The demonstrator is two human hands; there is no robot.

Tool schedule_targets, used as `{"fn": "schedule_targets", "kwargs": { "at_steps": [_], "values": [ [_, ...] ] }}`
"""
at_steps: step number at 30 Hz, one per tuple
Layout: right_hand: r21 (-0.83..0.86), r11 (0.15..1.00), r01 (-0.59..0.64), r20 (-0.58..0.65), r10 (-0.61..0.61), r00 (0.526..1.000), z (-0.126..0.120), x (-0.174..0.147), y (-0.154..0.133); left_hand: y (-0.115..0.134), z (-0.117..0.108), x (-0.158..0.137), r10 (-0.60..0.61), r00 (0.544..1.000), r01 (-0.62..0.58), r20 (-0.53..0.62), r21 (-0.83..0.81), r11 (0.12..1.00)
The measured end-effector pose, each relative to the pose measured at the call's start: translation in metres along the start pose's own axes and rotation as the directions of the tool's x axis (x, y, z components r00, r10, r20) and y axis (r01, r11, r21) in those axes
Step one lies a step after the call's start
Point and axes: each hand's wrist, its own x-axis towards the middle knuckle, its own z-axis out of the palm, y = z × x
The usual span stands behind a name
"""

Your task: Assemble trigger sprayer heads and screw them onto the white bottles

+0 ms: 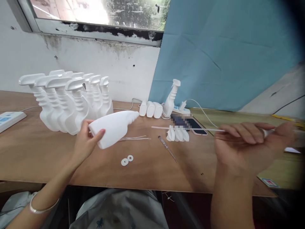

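Observation:
My left hand grips a white plastic bottle by its base, with the bottle tipped on its side and its ridged neck pointing right. At the right, my right hand is closed on a thin white tube, which stretches left toward the bottle's neck without touching it. A whitish part shows by the right thumb, mostly hidden and blurred. Below the bottle lie thin white tubes and two white ring washers. Several white trigger heads stand in a group under the held tube.
Several white spray bottles stand at the left, and one more spray bottle at the back. White bottles lie beside it. A screwdriver, a phone, a power strip and a charger cable are on the table.

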Motion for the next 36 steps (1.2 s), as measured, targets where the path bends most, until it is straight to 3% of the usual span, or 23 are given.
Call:
{"fn": "schedule_targets", "kwargs": {
  "at_steps": [3, 5, 11, 17, 26, 29, 36],
  "values": [
    [0.044, 0.997, -0.07, 0.025, 0.069, 0.997, 0.002, -0.003, 0.01, 0.02, 0.02, 0.025, 0.164, 0.986, -0.161, 0.027, 0.393, 0.905],
    [0.065, 0.992, -0.112, 0.055, 0.108, 0.993, 0.002, -0.001, 0.019, 0.028, 0.043, 0.045, 0.251, 0.965, -0.257, 0.079, 0.493, 0.831],
    [-0.025, 0.973, -0.231, 0.162, 0.232, 0.959, 0.0, 0.005, 0.045, 0.025, 0.122, 0.112, 0.329, 0.927, -0.375, 0.18, 0.491, 0.786],
    [-0.18, 0.948, -0.264, 0.187, 0.296, 0.937, -0.003, 0.007, 0.059, 0.013, 0.172, 0.148, 0.304, 0.929, -0.367, 0.21, 0.436, 0.822],
    [-0.23, 0.922, -0.311, 0.143, 0.348, 0.926, -0.005, 0.013, 0.061, 0.002, 0.211, 0.176, 0.27, 0.935, -0.342, 0.231, 0.378, 0.86],
    [-0.3, 0.904, -0.303, 0.099, 0.346, 0.933, -0.005, 0.014, 0.062, 0.001, 0.217, 0.179, 0.282, 0.932, -0.35, 0.228, 0.365, 0.863],
    [-0.294, 0.909, -0.294, 0.152, 0.349, 0.925, -0.007, 0.016, 0.065, 0.005, 0.223, 0.181, 0.198, 0.952, -0.284, 0.232, 0.434, 0.855]
  ]
}}
